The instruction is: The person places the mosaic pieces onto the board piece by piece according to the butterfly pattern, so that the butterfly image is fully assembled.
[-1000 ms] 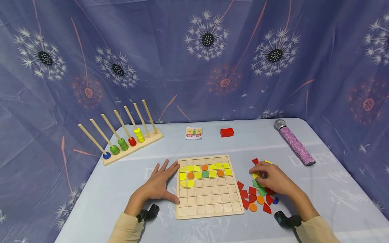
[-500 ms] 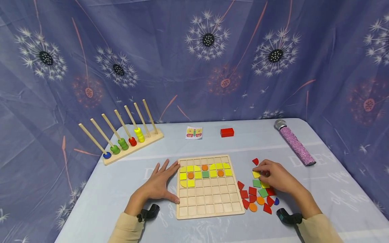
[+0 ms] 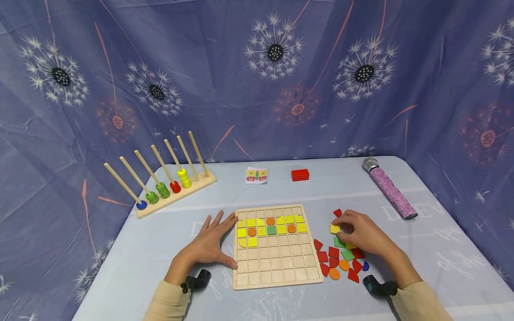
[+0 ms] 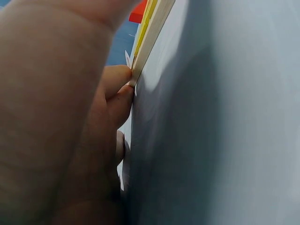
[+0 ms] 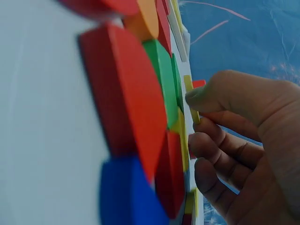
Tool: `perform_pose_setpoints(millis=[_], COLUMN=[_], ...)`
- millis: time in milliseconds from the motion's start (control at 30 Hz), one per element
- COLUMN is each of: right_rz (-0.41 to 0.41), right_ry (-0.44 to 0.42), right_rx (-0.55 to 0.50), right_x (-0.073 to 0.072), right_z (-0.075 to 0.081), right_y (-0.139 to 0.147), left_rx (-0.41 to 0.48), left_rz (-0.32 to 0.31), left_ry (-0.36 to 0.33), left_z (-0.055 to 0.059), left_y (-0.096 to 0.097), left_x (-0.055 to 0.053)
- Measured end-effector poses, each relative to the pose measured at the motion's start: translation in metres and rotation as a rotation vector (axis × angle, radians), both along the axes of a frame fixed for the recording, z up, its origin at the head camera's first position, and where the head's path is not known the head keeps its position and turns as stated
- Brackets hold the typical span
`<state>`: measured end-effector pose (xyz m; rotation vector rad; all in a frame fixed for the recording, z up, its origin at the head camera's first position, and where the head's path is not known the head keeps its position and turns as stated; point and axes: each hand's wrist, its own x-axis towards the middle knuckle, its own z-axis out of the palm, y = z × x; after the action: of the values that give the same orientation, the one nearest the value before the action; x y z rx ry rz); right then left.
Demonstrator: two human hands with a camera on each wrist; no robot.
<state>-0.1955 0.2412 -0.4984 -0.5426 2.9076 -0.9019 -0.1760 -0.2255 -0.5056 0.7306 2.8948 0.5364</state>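
A wooden grid board lies on the table, its upper cells partly filled with yellow pieces, orange discs and one green square. Along its left edge my left hand rests with fingers spread, thumb and index fingertip at the rim. To the right of the board my right hand pinches a yellow square tile between thumb and fingers. In the right wrist view that tile appears edge-on, raised over the loose pieces. Below the hand lie green squares, red pieces and orange discs.
A peg stand with coloured beads stands at the back left. Behind the board are a small pattern card and a red block. A pink glitter microphone lies at the right. One red piece sits beyond the right hand.
The yellow square tile in my right hand has been raised and shifted a little to the left over the last half second. My left hand and the board have stayed put.
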Motion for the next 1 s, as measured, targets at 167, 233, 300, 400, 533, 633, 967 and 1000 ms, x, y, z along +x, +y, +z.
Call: perform_pose_setpoints(millis=[167,233,300,400,533,633,967,1000], right_rz=[0.026,0.05,0.074,0.091,0.102,0.111,0.243,0.252], right_ry=[0.021,0.038,0.047,0.043,0.026,0.016,0.073,0.079], right_rx=[0.008,0.007,0.004,-0.004,-0.009,-0.011,-0.002,-0.004], right_x=[-0.002,-0.002,-0.003,-0.002,-0.001,0.0,0.003,0.003], right_z=[-0.001,-0.001,0.0,0.002,0.005,0.008,0.018,0.019], right_y=[-0.012,-0.018,-0.024,-0.035,-0.05,-0.062,-0.104,-0.108], left_rx=[0.002,0.008,0.007,0.005,0.005,-0.002,0.0,-0.001], left_rz=[-0.001,-0.003,-0.004,-0.003,-0.001,0.0,0.006,0.005], left_ry=[0.003,0.002,-0.002,-0.003,-0.003,-0.006,-0.01,-0.011], left_z=[-0.001,-0.001,-0.001,-0.001,0.0,0.0,0.001,0.001], left_y=[0.0,0.0,0.0,0.0,0.0,0.0,0.001,0.002], left_x=[0.0,0.0,0.0,0.0,0.0,0.001,0.001,0.001])
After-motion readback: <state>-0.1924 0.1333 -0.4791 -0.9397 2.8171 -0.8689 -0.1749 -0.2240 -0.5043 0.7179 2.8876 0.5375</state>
